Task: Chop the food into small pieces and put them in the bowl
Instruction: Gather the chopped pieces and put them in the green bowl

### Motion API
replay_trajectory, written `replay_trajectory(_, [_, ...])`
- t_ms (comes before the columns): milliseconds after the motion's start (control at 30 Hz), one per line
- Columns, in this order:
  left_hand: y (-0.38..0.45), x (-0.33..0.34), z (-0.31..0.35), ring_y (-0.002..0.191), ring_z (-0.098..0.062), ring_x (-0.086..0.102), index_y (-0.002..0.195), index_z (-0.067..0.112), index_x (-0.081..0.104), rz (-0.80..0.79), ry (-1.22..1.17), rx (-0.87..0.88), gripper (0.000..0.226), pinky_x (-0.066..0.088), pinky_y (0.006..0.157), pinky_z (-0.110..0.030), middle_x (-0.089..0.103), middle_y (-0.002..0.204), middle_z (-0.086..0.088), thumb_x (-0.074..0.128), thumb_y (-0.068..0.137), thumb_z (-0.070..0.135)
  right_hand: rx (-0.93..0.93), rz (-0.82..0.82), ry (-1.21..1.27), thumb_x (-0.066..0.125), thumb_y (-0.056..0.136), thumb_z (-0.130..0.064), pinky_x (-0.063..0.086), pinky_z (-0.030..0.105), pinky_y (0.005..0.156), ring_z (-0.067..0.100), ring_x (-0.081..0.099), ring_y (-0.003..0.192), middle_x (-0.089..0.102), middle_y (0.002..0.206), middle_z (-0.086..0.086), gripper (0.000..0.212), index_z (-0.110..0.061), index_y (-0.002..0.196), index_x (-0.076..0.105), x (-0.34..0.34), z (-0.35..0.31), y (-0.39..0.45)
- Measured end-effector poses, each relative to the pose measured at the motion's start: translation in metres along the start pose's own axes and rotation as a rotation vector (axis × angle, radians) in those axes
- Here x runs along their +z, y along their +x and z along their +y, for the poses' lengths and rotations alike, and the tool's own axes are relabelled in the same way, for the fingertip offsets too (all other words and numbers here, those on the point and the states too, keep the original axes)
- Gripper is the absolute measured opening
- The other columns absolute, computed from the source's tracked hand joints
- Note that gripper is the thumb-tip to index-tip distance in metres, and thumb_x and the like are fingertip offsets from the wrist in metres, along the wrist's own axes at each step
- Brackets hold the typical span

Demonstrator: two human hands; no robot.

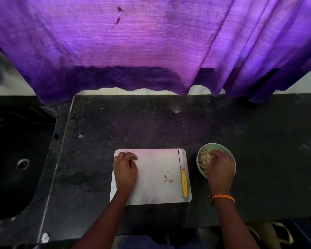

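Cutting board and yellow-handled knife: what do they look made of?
White rounded-corner cutting board: likely plastic, thin, flat, matte, faintly stained. Yellow-handled knife: narrow blade with a metallic glint, probably steel; smooth, uniformly yellow handle looks like moulded plastic.

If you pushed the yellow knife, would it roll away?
Probably not. The knife lies flat on the cutting board, and its thin blade and flattish yellow handle would likely slide rather than roll. It looks stiff and light. The smooth board may let it skid toward the edge, which it lies near.
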State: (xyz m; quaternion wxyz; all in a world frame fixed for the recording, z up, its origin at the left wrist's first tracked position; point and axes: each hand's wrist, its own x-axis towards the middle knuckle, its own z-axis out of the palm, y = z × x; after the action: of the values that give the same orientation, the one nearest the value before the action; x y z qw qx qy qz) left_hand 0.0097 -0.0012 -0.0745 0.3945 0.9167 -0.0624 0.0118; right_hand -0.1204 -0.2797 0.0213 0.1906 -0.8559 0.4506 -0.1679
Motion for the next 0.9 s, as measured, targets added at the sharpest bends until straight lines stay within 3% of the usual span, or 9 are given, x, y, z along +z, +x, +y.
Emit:
replay_trajectory(100, [0.0, 0.001, -0.001, 0.099, -0.024, 0.057, 0.086, 0.022, 0.073, 0.008, -0.005, 0.004, 0.044, 0.042, 0.087, -0.03, 0.065, 0.095, 0.01, 0.057, 0.077, -0.018, -0.076, 0.011, 0.147, 0.055, 0.097, -0.004, 0.045, 0.032, 0.071, 0.014, 0.056, 0.077, 0.067, 0.088, 0.002, 0.019, -0.013, 0.087, 0.069, 0.0, -0.015, -0.009])
replay_trajectory(167, [0.001, 0.001, 0.0, 0.097, -0.024, 0.058, 0.085, 0.022, 0.073, 0.011, 0.002, 0.001, 0.044, 0.041, 0.086, -0.029, 0.065, 0.094, 0.01, 0.057, 0.076, -0.018, -0.202, -0.048, 0.214, 0.055, 0.096, -0.006, 0.043, 0.032, 0.071, 0.013, 0.054, 0.08, 0.061, 0.086, -0.004, 0.019, -0.016, 0.084, 0.065, 0.006, -0.027, -0.021])
replay_trajectory(267, [0.0, 0.001, 0.001, 0.095, -0.023, 0.057, 0.085, 0.023, 0.073, 0.012, 0.008, -0.006, 0.044, 0.042, 0.084, -0.03, 0.064, 0.094, 0.01, 0.057, 0.076, -0.017, -0.434, -0.283, 0.218, 0.056, 0.09, -0.006, 0.047, 0.028, 0.083, 0.013, 0.057, 0.095, 0.062, 0.098, -0.004, 0.017, -0.017, 0.096, 0.068, 0.034, -0.034, -0.052])
replay_trajectory(333, [0.0, 0.001, 0.001, 0.094, -0.023, 0.056, 0.085, 0.023, 0.073, 0.008, 0.01, -0.004, 0.044, 0.04, 0.084, -0.028, 0.064, 0.094, 0.01, 0.057, 0.076, -0.017, -0.563, -0.421, 0.075, 0.06, 0.087, -0.005, 0.052, 0.031, 0.093, 0.016, 0.058, 0.111, 0.063, 0.116, 0.0, 0.028, -0.015, 0.111, 0.07, 0.058, -0.031, -0.073])
replay_trajectory(433, [0.0, 0.001, 0.001, 0.095, -0.021, 0.055, 0.086, 0.023, 0.073, 0.008, 0.008, -0.006, 0.044, 0.041, 0.085, -0.03, 0.064, 0.095, 0.01, 0.058, 0.077, -0.017, -0.663, -0.485, -0.094, 0.07, 0.081, 0.0, 0.052, 0.04, 0.105, 0.025, 0.056, 0.127, 0.059, 0.136, 0.011, 0.052, -0.008, 0.132, 0.064, 0.079, -0.022, -0.101])
replay_trajectory(533, [-0.001, 0.0, 0.001, 0.096, -0.019, 0.053, 0.087, 0.023, 0.073, 0.013, 0.009, -0.022, 0.043, 0.043, 0.085, -0.032, 0.064, 0.097, 0.01, 0.058, 0.078, -0.016, -0.745, -0.533, -0.161, 0.076, 0.074, 0.004, 0.05, 0.038, 0.108, 0.028, 0.056, 0.13, 0.057, 0.142, 0.015, 0.071, -0.005, 0.142, 0.057, 0.079, -0.015, -0.118])
replay_trajectory(667, [0.0, 0.0, 0.002, 0.096, -0.02, 0.054, 0.086, 0.022, 0.073, 0.013, 0.004, -0.021, 0.042, 0.039, 0.084, -0.027, 0.064, 0.096, 0.009, 0.058, 0.078, -0.017, -0.898, -0.541, -0.269, 0.068, 0.083, -0.003, 0.048, 0.042, 0.11, 0.03, 0.053, 0.131, 0.054, 0.143, 0.013, 0.062, -0.005, 0.144, 0.054, 0.068, 0.002, -0.12])
replay_trajectory(800, [-0.001, 0.0, 0.003, 0.098, -0.02, 0.054, 0.086, 0.021, 0.074, 0.009, 0.003, -0.026, 0.042, 0.04, 0.086, -0.029, 0.065, 0.097, 0.01, 0.057, 0.079, -0.017, -0.845, -0.564, -0.307, 0.079, 0.077, -0.002, 0.057, 0.038, 0.099, 0.029, 0.055, 0.129, 0.057, 0.138, 0.012, 0.062, -0.002, 0.136, 0.061, 0.054, 0.01, -0.113])
replay_trajectory(900, [-0.002, 0.0, 0.003, 0.097, -0.019, 0.051, 0.087, 0.022, 0.074, 0.008, 0.002, -0.032, 0.042, 0.041, 0.086, -0.031, 0.065, 0.098, 0.009, 0.057, 0.08, -0.016, -0.826, -0.552, -0.328, 0.086, 0.067, -0.003, 0.061, 0.032, 0.074, 0.026, 0.063, 0.109, 0.064, 0.121, 0.011, 0.056, -0.003, 0.12, 0.069, 0.047, 0.002, -0.117])
